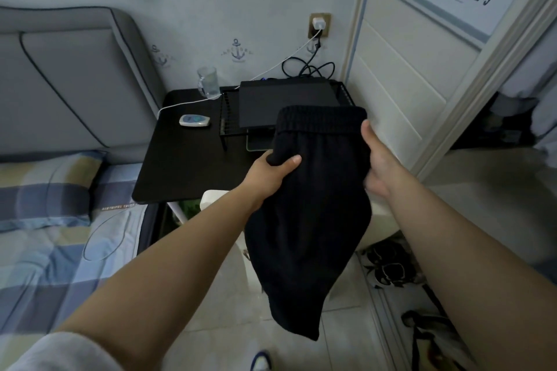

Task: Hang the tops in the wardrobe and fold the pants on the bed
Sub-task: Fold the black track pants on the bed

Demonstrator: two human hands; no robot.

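- Holding the black pants [307, 220] up in the air with both hands, you keep them off the floor, probably so they hang straight before you fold them; the ribbed waistband [319, 120] sits just above your fingers and the legs drop below them toward the tiles.
- Your left hand [272, 173] grips one side edge just under the waistband; the thumb lies across the front of the cloth and the other fingers curl behind it, so a bunch of fabric is pinched between them.
- Your right hand [375, 159] holds the opposite edge; the thumb points up beside the waistband, and the remaining fingers go behind the cloth, where you cannot see how tightly they close.
- The bed [45, 238] lies well to the left of your left fingers, so I judge the pants are not yet where the folding happens; the wardrobe door [401, 78] stands just beyond your right fingers.
- Behind the cloth, the black side table [180, 159] and the wire rack [229, 111] are partly covered; the pants are too dark to show seams or whether the legs lie together; the items on the floor under your right forearm are hard to make out.
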